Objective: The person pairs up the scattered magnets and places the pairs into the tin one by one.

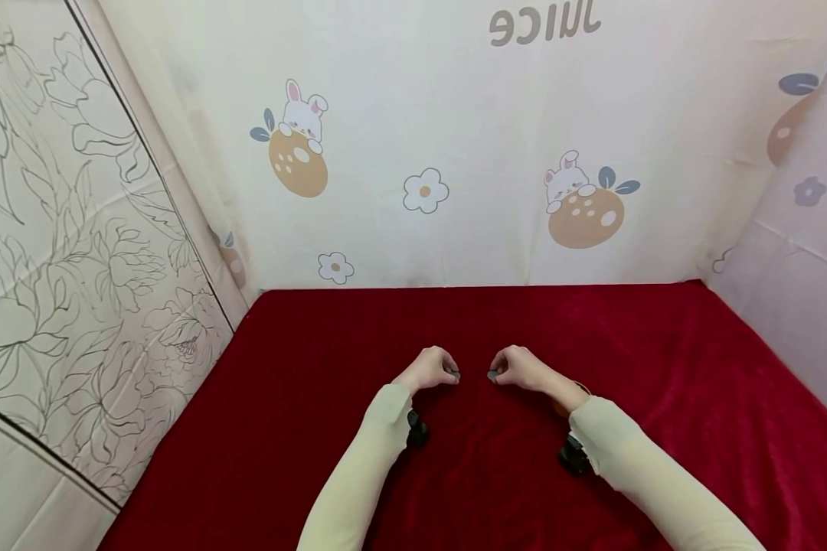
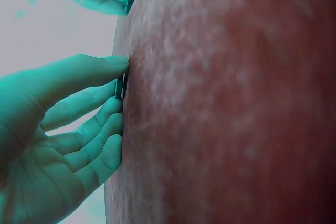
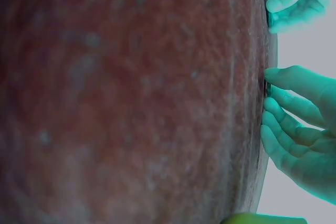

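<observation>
Near the middle of the red cloth, my left hand [image 1: 430, 369] pinches a small, flat, dark grey-green piece [image 1: 456, 374] between thumb and fingers. Opposite it, a short gap away, my right hand [image 1: 521, 369] pinches a similar small flat piece [image 1: 492, 376]. In the left wrist view, the left piece [image 2: 119, 87] appears as a thin edge under the thumb, right at the cloth. The right wrist view has the other piece [image 3: 269, 89] in the same position, mostly hidden by the fingers. What kind of pieces they are, I cannot tell.
A deep red velvet-like cloth [image 1: 282, 398] covers the table. Behind it hangs a pale curtain [image 1: 482, 229] with bunny and flower prints. A white panel [image 1: 83, 252] with line-drawn flowers stands on the left, and another pale curtain [image 1: 799, 252] closes the right side.
</observation>
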`<move>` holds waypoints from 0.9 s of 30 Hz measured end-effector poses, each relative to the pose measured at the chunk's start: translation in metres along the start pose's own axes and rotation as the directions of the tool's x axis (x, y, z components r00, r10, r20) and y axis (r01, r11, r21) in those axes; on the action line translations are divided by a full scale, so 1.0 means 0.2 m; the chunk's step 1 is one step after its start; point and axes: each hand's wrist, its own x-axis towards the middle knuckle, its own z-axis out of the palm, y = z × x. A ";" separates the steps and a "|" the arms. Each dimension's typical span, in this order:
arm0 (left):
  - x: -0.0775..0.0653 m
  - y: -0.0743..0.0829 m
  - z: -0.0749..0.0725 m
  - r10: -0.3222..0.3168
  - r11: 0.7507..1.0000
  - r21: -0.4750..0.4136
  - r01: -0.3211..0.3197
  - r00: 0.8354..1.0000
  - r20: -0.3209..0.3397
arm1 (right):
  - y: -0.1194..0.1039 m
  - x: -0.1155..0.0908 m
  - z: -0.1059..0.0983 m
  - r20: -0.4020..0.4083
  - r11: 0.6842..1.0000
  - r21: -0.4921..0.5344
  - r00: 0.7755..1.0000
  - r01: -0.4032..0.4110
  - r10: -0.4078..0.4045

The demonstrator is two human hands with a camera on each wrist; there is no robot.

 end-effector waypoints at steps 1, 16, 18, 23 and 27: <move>0.00 0.00 0.01 0.003 1.000 0.003 -0.003 1.000 0.003 | 0.00 0.00 0.00 0.002 1.000 0.001 1.000 0.001 -0.001; 0.03 0.07 0.05 0.013 1.000 0.017 -0.014 0.998 0.055 | -0.06 0.01 0.03 0.053 0.999 0.015 0.998 0.037 -0.038; 0.03 0.08 0.06 0.017 1.000 0.023 -0.019 0.998 0.057 | -0.06 0.02 0.03 0.058 0.999 0.011 0.997 0.045 -0.045; 0.03 0.09 0.07 0.032 0.998 0.044 -0.035 0.997 0.068 | -0.06 0.02 0.03 0.070 0.999 0.011 0.997 0.045 -0.046; 0.04 0.10 0.08 0.034 0.997 0.060 -0.038 0.997 0.074 | -0.07 0.02 0.04 0.076 0.999 0.007 0.996 0.044 -0.044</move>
